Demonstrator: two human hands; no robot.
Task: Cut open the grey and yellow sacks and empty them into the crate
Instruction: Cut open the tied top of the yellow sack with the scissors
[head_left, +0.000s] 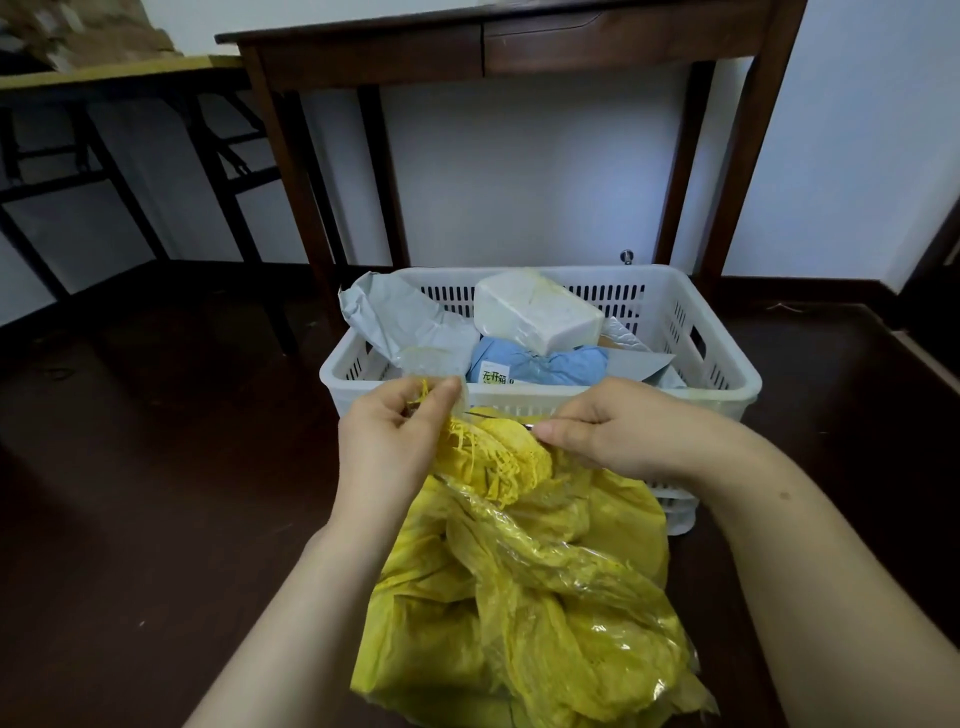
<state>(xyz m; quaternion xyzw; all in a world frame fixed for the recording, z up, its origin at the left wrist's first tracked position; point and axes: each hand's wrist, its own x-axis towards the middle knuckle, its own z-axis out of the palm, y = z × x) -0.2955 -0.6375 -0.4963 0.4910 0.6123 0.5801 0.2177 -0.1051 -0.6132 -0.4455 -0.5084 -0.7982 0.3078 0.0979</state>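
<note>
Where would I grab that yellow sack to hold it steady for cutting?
Probably the bunched, frayed neck of the yellow sack, pinched from the left as the left hand does. It is the only narrow, gathered part; the body below is loose, crinkled film, and the right hand holds a thin tool on the right.

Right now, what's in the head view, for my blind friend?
The left hand pinches the frayed top of a yellow sack while the right hand holds a thin metal tool. Behind, a white crate holds parcels.
</note>
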